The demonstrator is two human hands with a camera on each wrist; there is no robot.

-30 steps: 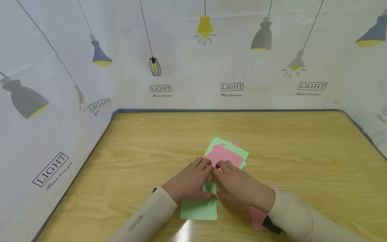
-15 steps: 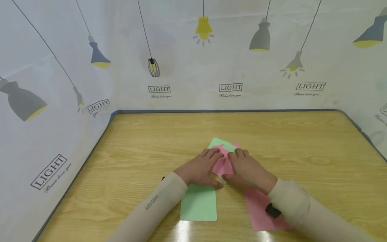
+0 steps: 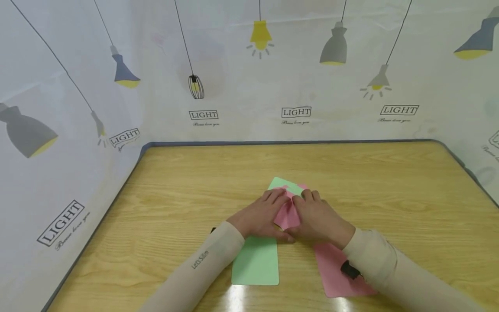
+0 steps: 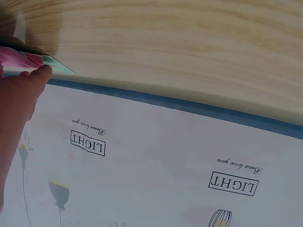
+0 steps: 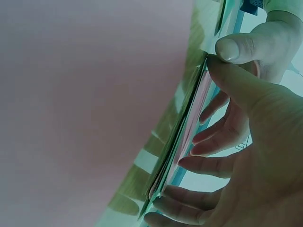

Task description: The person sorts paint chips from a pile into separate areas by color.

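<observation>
- mixed pile of pink and green cards (image 3: 287, 203) sits mid-table, directly ahead of both hands, long axis roughly away from the person
- left hand (image 3: 260, 215) and right hand (image 3: 316, 219) flank the pile symmetrically, equally near; fingers curl over its top, thumbs at the near edge, both gripping it
- right wrist view: pile edge (image 5: 177, 142) pinched between thumbs and fingers, cards slightly fanned
- single green card (image 3: 256, 261) lies flat near the left forearm, just short of the pile
- single pink card (image 3: 337, 272) lies under the right wrist
- wooden table (image 3: 390, 190), lamp-print backdrop (image 3: 296, 78) behind
</observation>
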